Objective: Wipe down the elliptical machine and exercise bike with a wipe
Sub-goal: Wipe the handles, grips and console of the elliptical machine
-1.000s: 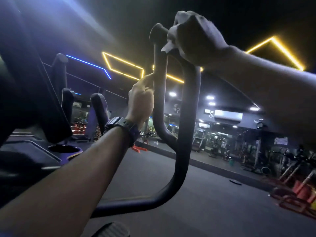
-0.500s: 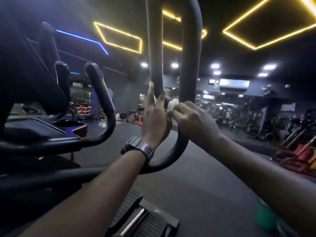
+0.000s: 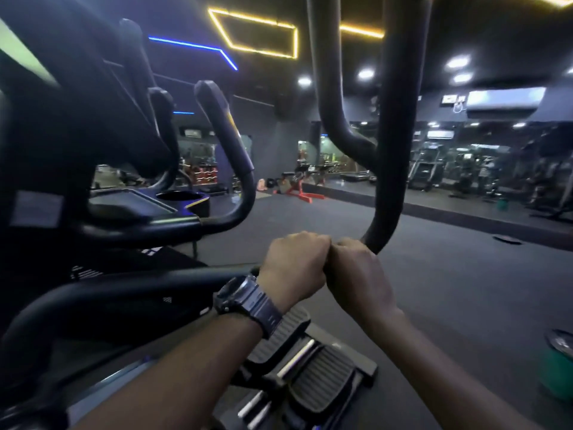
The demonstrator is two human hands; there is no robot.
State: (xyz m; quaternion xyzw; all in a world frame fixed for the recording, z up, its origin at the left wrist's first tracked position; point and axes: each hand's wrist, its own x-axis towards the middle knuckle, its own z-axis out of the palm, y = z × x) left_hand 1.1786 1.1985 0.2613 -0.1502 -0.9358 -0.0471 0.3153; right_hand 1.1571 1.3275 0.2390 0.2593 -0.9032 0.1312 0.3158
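Both hands sit knuckle to knuckle, curled round the low bend of the elliptical machine's black moving handlebar (image 3: 387,150). Left hand (image 3: 293,268) grips the bar where it runs toward the machine's body, a dark digital wristwatch (image 3: 248,301) on its wrist. Right hand (image 3: 356,279) grips just beside it, where the bar begins to rise. The wipe cannot be seen; whether either fist hides it cannot be told.

From that bend the handlebar climbs out of the top of the view, with a second tube branching off it and rising alongside. Below the forearms lie the ribbed foot pedals (image 3: 322,373). To the left stands the elliptical's console (image 3: 130,206), with a round cup holder (image 3: 182,197) sunk into its right end; its inside is dark, and nothing shows in it. A fixed curved handle (image 3: 229,144) rises beside the holder.

Grey gym flooring (image 3: 449,274) spreads beyond, toward a red bench (image 3: 302,193) and distant machines. A green tub (image 3: 558,377) sits at the right edge, its contents unclear. Yellow ceiling light strips (image 3: 254,32) glow overhead.
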